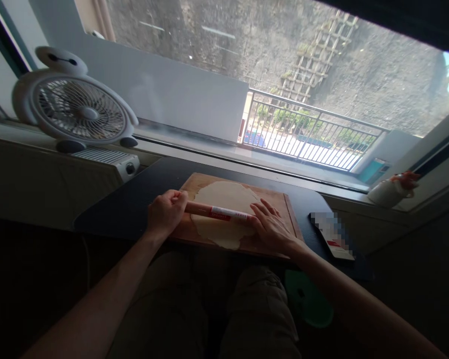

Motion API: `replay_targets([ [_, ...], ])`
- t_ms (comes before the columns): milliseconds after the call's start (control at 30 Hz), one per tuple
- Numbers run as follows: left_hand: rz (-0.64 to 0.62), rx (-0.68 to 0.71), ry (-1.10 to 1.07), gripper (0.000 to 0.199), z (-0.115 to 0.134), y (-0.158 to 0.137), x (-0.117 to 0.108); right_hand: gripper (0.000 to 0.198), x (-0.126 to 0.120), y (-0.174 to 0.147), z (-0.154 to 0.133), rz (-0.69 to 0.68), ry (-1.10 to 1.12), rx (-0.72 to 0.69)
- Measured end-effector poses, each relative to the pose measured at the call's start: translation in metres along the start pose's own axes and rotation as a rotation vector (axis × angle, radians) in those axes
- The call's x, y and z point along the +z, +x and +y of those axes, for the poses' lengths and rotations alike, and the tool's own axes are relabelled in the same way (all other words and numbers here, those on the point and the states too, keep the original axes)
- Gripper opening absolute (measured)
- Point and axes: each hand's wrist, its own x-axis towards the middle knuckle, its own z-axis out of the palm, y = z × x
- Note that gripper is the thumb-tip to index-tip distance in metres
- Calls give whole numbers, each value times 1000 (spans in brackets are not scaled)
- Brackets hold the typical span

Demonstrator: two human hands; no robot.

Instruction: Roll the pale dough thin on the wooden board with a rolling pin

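A wooden rolling pin [198, 208] with a red and white label lies across a wide, flat sheet of pale dough [224, 192]. Beneath the dough is a wooden board [280, 199]. My left hand [167, 212] is closed around the pin's left end, just past the dough's edge. At the other end, my right hand [271, 224] holds the pin, its fingers fairly straight and laid over it. That hand hides the pin's right tip. The dough has an uneven outline and shows on both the far and near sides of the pin.
The board rests on a dark table [130, 199] by a window. A phone-like slab [333, 237], partly blurred out, lies on the right. A white fan [84, 112] stands at left, a pale pot [387, 193] on the right sill. A green stool [310, 299] is below.
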Motion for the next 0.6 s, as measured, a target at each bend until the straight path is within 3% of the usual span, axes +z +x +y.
replay_targets([
  [133, -15, 17, 37, 41, -2, 1, 0, 48, -5, 49, 16, -62, 8, 126],
  [267, -15, 51, 26, 44, -5, 2, 1, 50, -8, 85, 23, -22, 4, 166],
  [333, -12, 45, 24, 42, -6, 2, 1, 49, -5, 72, 18, -1, -4, 154],
  [500, -11, 24, 12, 38, -2, 0, 0, 50, 5, -4, -1, 86, -33, 17],
  [600, -12, 16, -2, 39, 1, 0, -1, 50, 7, -10, -2, 103, -15, 8],
])
